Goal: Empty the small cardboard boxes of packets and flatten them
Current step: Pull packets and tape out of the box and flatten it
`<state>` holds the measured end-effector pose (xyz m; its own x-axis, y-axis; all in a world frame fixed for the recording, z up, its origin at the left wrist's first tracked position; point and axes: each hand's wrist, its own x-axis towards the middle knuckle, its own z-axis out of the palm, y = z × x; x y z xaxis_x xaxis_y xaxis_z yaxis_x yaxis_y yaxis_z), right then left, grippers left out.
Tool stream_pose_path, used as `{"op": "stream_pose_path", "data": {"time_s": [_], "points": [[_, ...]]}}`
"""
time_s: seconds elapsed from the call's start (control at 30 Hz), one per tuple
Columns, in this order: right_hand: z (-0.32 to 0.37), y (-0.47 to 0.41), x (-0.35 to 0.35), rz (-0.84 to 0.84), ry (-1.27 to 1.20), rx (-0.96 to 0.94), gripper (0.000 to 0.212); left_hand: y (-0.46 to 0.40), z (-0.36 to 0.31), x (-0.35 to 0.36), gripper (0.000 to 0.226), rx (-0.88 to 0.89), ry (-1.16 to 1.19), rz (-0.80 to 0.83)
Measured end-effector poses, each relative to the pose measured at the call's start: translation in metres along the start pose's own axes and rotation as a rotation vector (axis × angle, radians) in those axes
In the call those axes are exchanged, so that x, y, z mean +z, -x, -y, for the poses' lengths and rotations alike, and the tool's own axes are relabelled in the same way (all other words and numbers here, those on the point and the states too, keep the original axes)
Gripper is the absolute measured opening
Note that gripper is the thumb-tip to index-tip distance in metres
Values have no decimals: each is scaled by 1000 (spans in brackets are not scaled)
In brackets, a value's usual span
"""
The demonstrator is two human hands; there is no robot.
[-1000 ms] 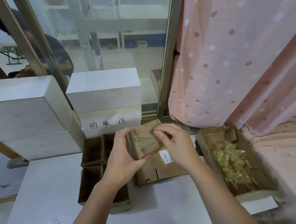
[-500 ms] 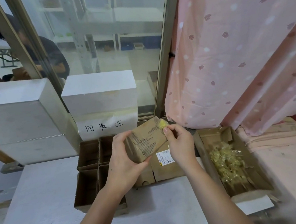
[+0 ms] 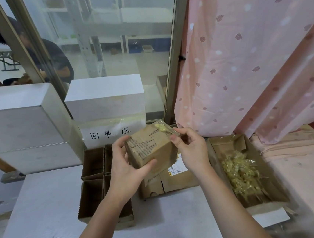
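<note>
- Your left hand [image 3: 127, 170] grips the small cardboard box [image 3: 149, 146], thumb curled across its near lower corner and fingers wrapped round its far left side, holding it tilted in the air above the surface [image 3: 45, 206].
- Your right hand [image 3: 190, 148] pinches a clear packet [image 3: 163, 128] of yellowish pieces between thumb and fingertips; the packet sticks out of the box's upper right end.
- Directly under your hands lie more brown cardboard boxes [image 3: 177, 180], closed, one with a white printed label facing up.
- Under your left wrist sits a divided carton [image 3: 94, 192] with open, square compartments; what lies inside them is too dark to tell.
- To the right of your right hand an open cardboard tray [image 3: 270, 190] holds a heap of clear packets [image 3: 240, 174] with the same yellowish contents.
- Beyond your hands stand white foam blocks [image 3: 104, 97], one above a handwritten sign [image 3: 110, 134].
- Behind them is a glass partition [image 3: 118, 45], with another person [image 3: 50, 56] seen through it on the left.
- A pink patterned curtain [image 3: 251, 52] hangs beyond your right hand.
</note>
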<state>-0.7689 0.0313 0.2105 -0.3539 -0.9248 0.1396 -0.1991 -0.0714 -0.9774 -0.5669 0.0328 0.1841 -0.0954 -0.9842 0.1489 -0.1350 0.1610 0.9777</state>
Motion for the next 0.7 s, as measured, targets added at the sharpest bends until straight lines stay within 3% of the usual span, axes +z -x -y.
{"op": "stream_pose_path", "data": {"time_s": [0.27, 0.43, 0.7], "points": [[2, 10, 5, -115, 11, -81, 21, 4, -2, 2, 92, -76, 48, 25], [-3, 6, -3, 18, -31, -50, 20, 1, -1, -6, 92, -150, 113, -5], [-9, 1, -13, -28, 112, -98, 28, -5, 4, -10, 88, -188, 103, 66]]}}
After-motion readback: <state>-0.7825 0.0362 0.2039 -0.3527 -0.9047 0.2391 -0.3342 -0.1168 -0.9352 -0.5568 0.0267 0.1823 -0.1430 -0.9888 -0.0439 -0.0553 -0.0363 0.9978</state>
